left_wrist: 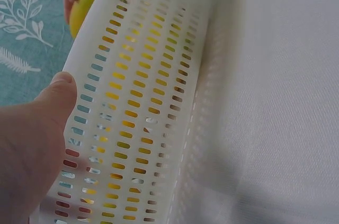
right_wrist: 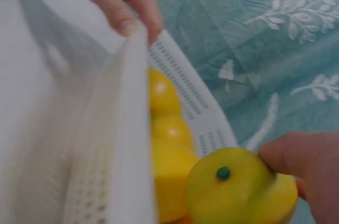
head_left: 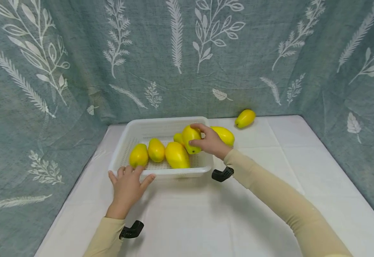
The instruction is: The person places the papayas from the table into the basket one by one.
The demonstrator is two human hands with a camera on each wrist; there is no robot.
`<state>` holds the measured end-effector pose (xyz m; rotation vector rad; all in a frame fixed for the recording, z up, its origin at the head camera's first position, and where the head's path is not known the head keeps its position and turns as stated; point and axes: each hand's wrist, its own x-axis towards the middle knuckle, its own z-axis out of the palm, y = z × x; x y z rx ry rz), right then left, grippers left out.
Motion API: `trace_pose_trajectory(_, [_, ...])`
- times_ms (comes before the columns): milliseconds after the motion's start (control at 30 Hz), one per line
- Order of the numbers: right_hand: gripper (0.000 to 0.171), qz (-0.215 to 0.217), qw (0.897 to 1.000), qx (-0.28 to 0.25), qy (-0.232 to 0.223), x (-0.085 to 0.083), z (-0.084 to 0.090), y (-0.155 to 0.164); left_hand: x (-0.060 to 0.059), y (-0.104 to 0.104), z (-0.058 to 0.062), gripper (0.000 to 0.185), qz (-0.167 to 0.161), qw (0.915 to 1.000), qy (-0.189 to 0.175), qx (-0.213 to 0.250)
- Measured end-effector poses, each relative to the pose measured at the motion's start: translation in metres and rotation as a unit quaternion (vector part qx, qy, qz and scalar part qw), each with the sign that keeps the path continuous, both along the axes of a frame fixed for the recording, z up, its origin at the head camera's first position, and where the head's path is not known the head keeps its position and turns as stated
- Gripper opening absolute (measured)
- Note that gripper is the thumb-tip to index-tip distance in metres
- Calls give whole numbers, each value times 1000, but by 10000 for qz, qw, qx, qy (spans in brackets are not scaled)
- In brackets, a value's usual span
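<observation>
My right hand (head_left: pixel 210 141) grips a yellow mango (head_left: pixel 191 138) over the right side of a white plastic basket (head_left: pixel 161 123). In the right wrist view, the green stem end of that mango (right_wrist: pixel 238 187) shows beside my fingers. Several yellow mangoes (head_left: pixel 156 150) lie inside the basket, one partly hidden behind the held fruit. My left hand (head_left: pixel 127 189) holds the basket's near rim at the left corner, fingers over the edge. The left wrist view shows the thumb (left_wrist: pixel 58 94) against the rim, above the slotted wall.
Outside the basket, a large yellow mango (head_left: pixel 223 135) lies just right of it, partly behind my right hand. Another mango (head_left: pixel 245 118) sits at the table's back edge. A white cloth covers the table (head_left: pixel 187 214); a green leaf-patterned curtain (head_left: pixel 161 53) hangs behind and at both sides.
</observation>
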<state>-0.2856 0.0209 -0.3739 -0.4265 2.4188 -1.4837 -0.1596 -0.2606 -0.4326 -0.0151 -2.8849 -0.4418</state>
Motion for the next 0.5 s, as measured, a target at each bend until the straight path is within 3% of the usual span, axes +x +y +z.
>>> trace_pose_trajectory(100, [65,117,9987,485,-67,3,-6,-11,0,2,-2,56,-3,10000,-2,-17])
trace_pose_trajectory(233, [64,213,9944,1022,174,4,-12,-21,0,3,-2,56,5,10000,-9,-30])
trace_pose_trajectory(367, [65,262,9905,1290,390,5,-13,-27,0,3,-1,56,12,10000,7,-38])
trace_pose_trajectory(500, [69,229,9895,1394,289,6,-10,-29,0,1,0,56,2,10000,72,-44])
